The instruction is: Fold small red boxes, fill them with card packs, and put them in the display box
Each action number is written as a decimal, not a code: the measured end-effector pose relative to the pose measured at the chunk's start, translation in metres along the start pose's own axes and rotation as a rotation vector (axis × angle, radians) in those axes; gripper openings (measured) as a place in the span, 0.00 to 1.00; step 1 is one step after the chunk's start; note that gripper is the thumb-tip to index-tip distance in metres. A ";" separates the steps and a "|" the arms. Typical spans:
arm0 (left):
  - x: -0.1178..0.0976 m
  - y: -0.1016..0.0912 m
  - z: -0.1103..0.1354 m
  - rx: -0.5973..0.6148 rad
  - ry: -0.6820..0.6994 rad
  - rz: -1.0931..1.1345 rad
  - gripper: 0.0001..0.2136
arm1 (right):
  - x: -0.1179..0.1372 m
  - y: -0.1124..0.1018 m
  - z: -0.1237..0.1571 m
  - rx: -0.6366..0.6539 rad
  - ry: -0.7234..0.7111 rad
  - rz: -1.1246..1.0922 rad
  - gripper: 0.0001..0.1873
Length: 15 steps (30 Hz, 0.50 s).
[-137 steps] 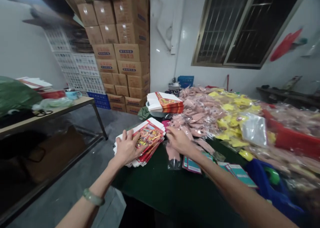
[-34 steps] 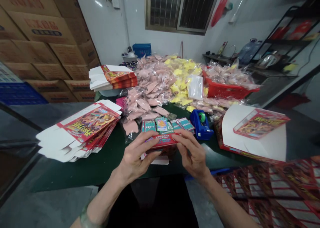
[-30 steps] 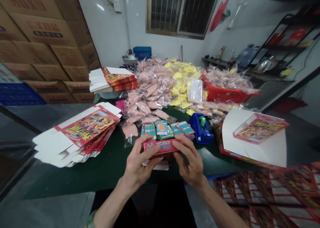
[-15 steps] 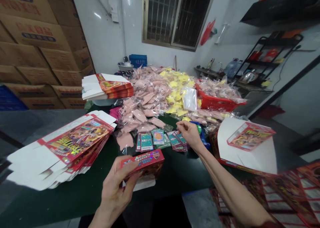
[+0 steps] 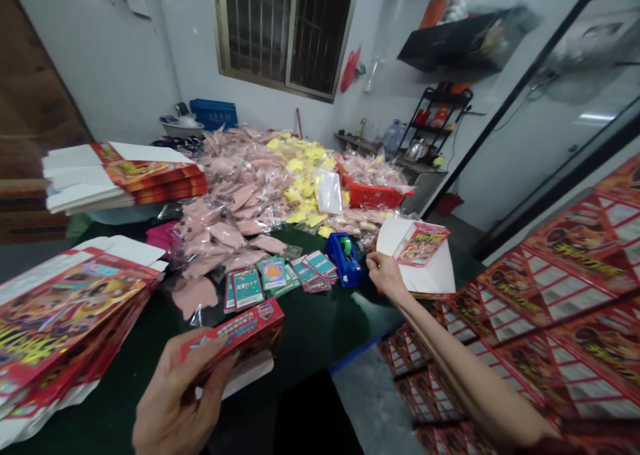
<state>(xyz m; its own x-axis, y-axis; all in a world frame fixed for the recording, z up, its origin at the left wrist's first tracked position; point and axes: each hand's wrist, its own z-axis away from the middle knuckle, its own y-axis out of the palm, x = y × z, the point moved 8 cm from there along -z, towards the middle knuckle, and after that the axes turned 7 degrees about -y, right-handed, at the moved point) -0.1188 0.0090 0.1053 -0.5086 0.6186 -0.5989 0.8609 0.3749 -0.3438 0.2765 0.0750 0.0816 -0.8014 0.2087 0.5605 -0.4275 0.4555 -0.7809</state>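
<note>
A small red printed box (image 5: pixel 253 332) with a white flap hanging down at its underside is gripped in my left hand (image 5: pixel 183 382), fingers and thumb on its sides. My right hand (image 5: pixel 385 272) is out to the right with its fingertips pinched together; what they hold, if anything, cannot be made out. It is between a blue tape dispenser (image 5: pixel 345 260) and an upright white display lid (image 5: pixel 437 268), in front of which a red picture box panel (image 5: pixel 423 244) shows. Small teal cards (image 5: pixel 246 288) lie in groups beyond the box.
Flat red cartons are stacked at left (image 5: pixel 75 308) and behind (image 5: pixel 165 175). Bagged pink pieces (image 5: pixel 235 205) and yellow pieces (image 5: pixel 300 182) are heaped across the table, near a red basket (image 5: pixel 373 195). Rows of printed display boxes (image 5: pixel 560 262) stand at right.
My view has turned to the right. My right hand has moved from above the cards, past the tape dispenser, to beside the display lid. My left hand still holds the box.
</note>
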 end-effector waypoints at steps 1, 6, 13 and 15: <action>0.002 0.000 0.000 -0.012 -0.012 0.003 0.11 | -0.004 0.001 -0.002 0.032 0.020 0.033 0.07; 0.002 -0.001 -0.003 -0.034 0.015 0.064 0.13 | -0.006 0.012 0.000 0.137 0.071 0.133 0.13; 0.001 -0.002 -0.002 -0.041 0.083 0.141 0.17 | 0.002 0.029 0.013 0.075 0.114 0.221 0.28; 0.002 -0.001 -0.001 -0.035 0.088 0.142 0.17 | 0.005 0.030 0.015 0.052 0.108 0.223 0.24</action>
<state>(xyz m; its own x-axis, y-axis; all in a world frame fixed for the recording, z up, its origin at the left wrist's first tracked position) -0.1207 0.0102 0.1055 -0.3821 0.7246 -0.5735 0.9241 0.3024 -0.2337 0.2536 0.0766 0.0567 -0.8305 0.3914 0.3963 -0.2680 0.3429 -0.9003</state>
